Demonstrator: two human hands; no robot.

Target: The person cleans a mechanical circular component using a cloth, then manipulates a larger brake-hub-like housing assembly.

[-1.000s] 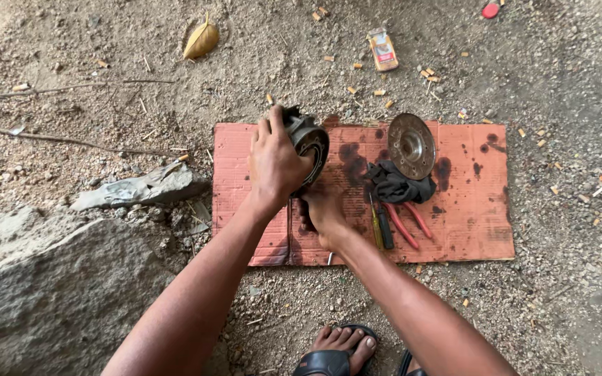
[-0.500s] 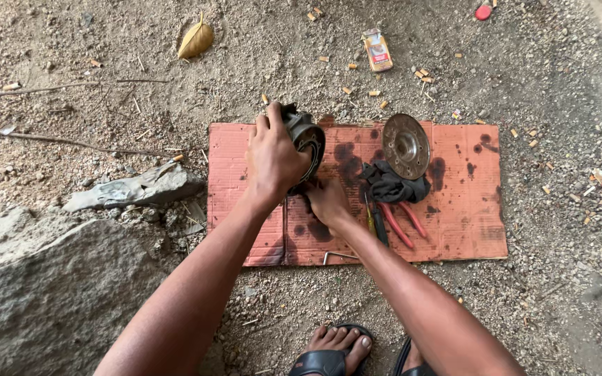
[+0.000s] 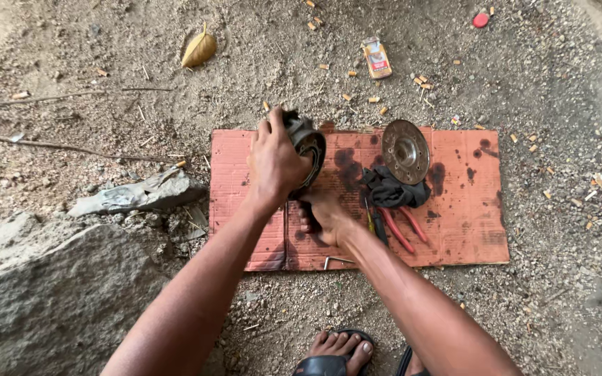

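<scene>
Left hand (image 3: pixel 273 163) clenched over a round grey metal housing (image 3: pixel 308 150) standing on edge near the far left corner of the stained red cardboard sheet (image 3: pixel 468 230), right hand (image 3: pixel 322 216) gripping beneath it, rusty metal disc (image 3: pixel 405 151), black rag (image 3: pixel 388 189) and red-handled pliers (image 3: pixel 402 226) toward the middle.
</scene>
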